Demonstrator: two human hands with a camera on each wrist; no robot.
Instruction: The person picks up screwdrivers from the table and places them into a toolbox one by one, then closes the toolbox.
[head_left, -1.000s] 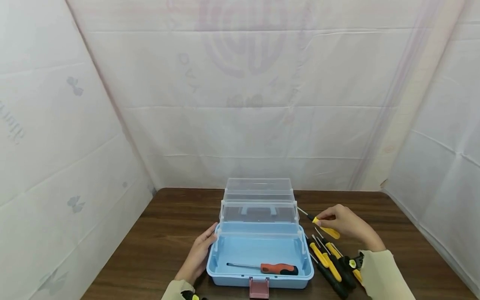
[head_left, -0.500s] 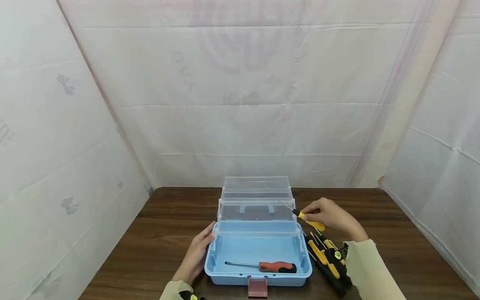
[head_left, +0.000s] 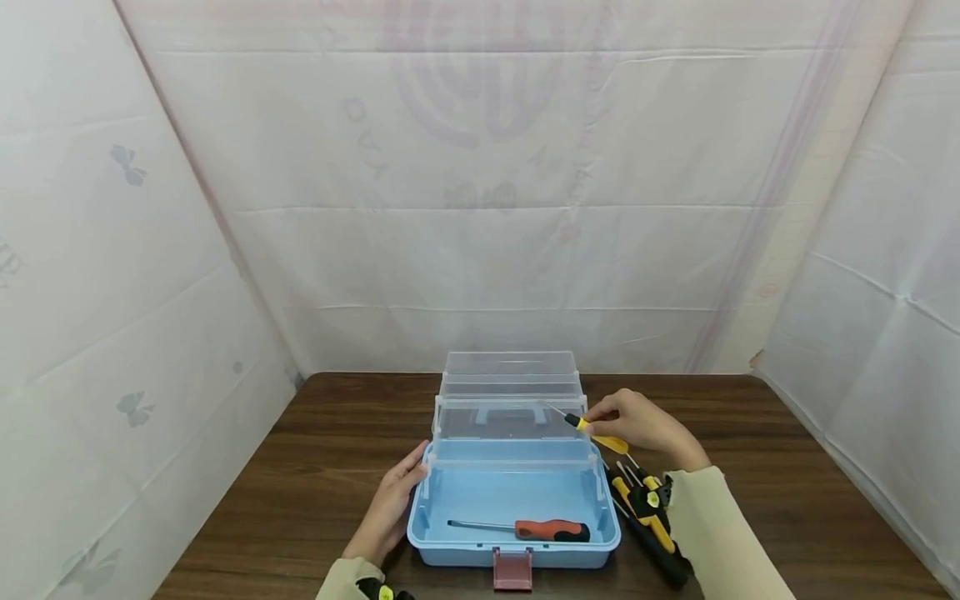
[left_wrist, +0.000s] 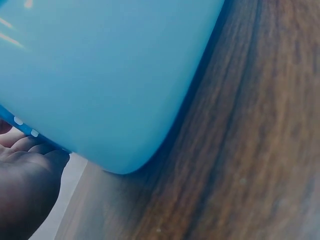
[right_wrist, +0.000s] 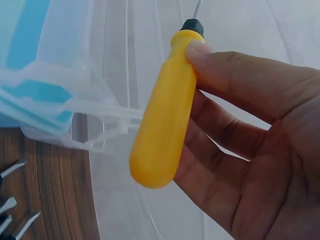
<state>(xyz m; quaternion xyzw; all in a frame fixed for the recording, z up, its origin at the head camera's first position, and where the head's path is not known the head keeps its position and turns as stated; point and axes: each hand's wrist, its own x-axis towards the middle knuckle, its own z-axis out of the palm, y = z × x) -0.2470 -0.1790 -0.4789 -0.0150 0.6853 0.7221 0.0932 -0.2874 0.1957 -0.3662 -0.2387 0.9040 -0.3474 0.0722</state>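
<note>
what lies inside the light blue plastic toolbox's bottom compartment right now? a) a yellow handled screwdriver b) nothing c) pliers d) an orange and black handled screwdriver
d: the orange and black handled screwdriver lies alone on the floor of the light blue plastic toolbox; the yellow handled screwdriver is gripped by the right hand.

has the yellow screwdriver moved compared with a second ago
Yes. The right hand has carried the yellow screwdriver leftward, from beside the toolbox to over its clear tray's right corner.
</note>
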